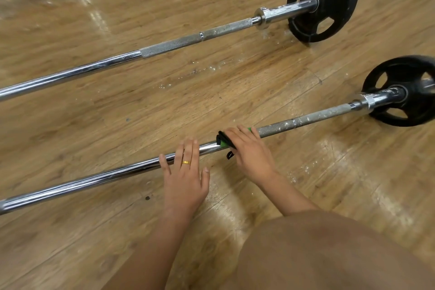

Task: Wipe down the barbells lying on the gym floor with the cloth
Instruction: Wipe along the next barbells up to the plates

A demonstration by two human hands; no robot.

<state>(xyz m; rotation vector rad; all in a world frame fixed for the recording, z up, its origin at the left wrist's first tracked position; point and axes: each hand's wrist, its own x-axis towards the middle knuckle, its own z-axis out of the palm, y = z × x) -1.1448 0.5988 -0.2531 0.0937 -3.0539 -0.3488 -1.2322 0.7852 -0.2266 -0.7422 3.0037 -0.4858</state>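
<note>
Floor [94, 113]: wood-look boards, flecked with white specks.
Far barbell [94, 68]: laid slantwise, well apart from the hands.
Left hand [186, 179]: spread flat, fingers rested across the near barbell [94, 178].
Cloth [223, 140]: black and green, wrapped over that bar just beside the left hand.
Right hand [249, 150]: curled round the cloth and bar.
Plates [404, 92]: black, fitted at the right ends.

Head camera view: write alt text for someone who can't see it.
A person's right hand grips a green-and-black cloth around the nearest barbell on a wooden floor, while the left hand rests flat on its shaft. White specks dot its knurling; a second barbell lies beyond.
</note>
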